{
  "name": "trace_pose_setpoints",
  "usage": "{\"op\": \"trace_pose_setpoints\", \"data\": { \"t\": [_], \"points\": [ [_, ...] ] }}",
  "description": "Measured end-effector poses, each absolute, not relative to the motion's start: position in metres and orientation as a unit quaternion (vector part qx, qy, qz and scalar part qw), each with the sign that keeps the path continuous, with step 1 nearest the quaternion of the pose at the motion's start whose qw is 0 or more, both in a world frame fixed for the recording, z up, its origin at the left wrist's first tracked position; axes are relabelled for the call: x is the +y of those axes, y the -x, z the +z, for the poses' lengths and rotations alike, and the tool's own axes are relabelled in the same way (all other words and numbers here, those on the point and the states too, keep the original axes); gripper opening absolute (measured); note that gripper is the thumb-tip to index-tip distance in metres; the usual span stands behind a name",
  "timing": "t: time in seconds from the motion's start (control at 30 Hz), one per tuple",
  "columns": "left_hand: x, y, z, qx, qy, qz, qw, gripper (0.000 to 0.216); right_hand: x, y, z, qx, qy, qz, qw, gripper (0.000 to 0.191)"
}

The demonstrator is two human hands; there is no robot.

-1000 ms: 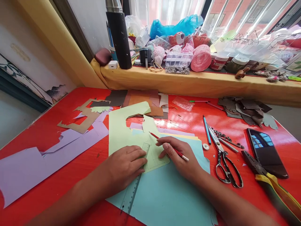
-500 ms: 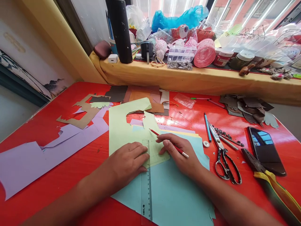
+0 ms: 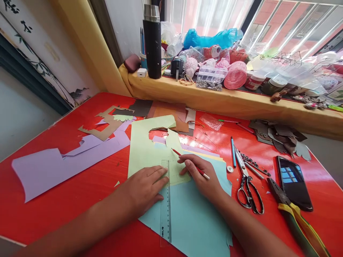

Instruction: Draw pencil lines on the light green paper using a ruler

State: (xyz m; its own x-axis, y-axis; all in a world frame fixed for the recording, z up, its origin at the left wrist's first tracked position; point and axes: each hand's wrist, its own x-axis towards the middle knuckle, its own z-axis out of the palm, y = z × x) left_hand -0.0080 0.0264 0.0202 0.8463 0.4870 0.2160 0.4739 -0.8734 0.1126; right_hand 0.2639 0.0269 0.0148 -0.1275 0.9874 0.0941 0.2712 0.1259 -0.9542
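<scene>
My left hand (image 3: pixel 146 185) lies flat with its fingers stretched out, pressing a clear plastic ruler (image 3: pixel 166 217) down. The ruler runs lengthwise over pale green paper (image 3: pixel 139 142) and blue paper (image 3: pixel 193 217) beneath it. In my right hand (image 3: pixel 205 175) is a red pencil (image 3: pixel 197 169), closed between thumb and fingers. Its tip points up and left over the green sheet, just right of the ruler's top end. Faint pencil lines show on the green paper between my hands. A ragged hole is cut in that sheet's upper part.
To the right lie scissors (image 3: pixel 245 178), a blue pen (image 3: pixel 233 151), pliers (image 3: pixel 289 207) and a phone (image 3: pixel 294 184). Purple paper (image 3: pixel 80 167) and a brown cut-out (image 3: pixel 104 132) are at left. Dark scraps (image 3: pixel 276 132) are piled at far right. A black flask (image 3: pixel 152 46) stands on the sill.
The camera view has tilted up and shifted, so more of the window and flask shows. Both hands, ruler and pencil keep nearly the same places on the paper.
</scene>
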Motion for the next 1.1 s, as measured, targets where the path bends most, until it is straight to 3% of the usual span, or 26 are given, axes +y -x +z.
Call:
{"op": "trace_pose_setpoints", "data": {
  "t": [0.43, 1.1],
  "points": [
    [-0.049, -0.018, -0.012, 0.436, -0.875, 0.211, -0.028, 0.047, 0.026, -0.263, 0.014, -0.619, 0.508, 0.422, 0.425, 0.043],
    [-0.055, -0.027, -0.007, 0.453, -0.853, 0.258, -0.007, 0.041, 0.019, -0.249, 0.030, -0.619, 0.496, 0.450, 0.409, 0.045]
  ]
}}
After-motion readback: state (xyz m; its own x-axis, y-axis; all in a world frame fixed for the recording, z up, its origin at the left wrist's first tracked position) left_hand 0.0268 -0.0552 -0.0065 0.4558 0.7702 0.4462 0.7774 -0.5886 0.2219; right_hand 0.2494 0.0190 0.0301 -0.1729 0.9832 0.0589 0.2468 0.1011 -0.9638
